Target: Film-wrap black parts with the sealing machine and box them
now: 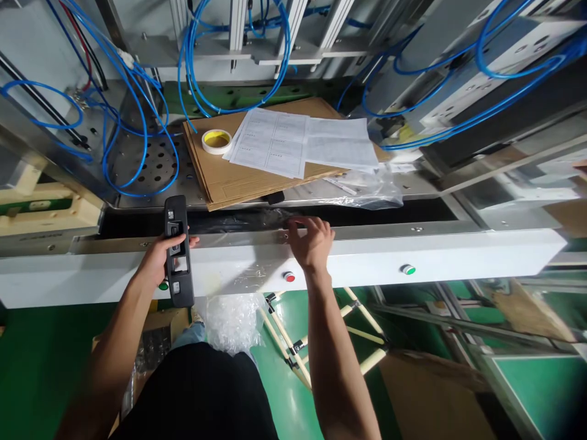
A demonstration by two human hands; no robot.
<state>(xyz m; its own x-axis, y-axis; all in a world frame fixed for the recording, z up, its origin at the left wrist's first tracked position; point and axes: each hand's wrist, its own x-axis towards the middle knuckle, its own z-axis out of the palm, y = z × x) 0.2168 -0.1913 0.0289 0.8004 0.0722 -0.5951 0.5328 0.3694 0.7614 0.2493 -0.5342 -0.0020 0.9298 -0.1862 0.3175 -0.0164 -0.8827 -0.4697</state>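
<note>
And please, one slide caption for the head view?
Left hand holding black panel, right hand at dark slot.

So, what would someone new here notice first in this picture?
Probably the bright blue tubing looping across the top. Below it, white printed sheets and a roll of tape lie on brown cardboard. Nearer the viewer, the left hand holds a long black panel, while the right hand is at the edge of a dark slot.

The print on the white sheets (275, 140) is too small to read. The black panel (183, 214) partly hides the left fingers (193, 241). The top edge cuts off the blue coil (288, 38).
</note>
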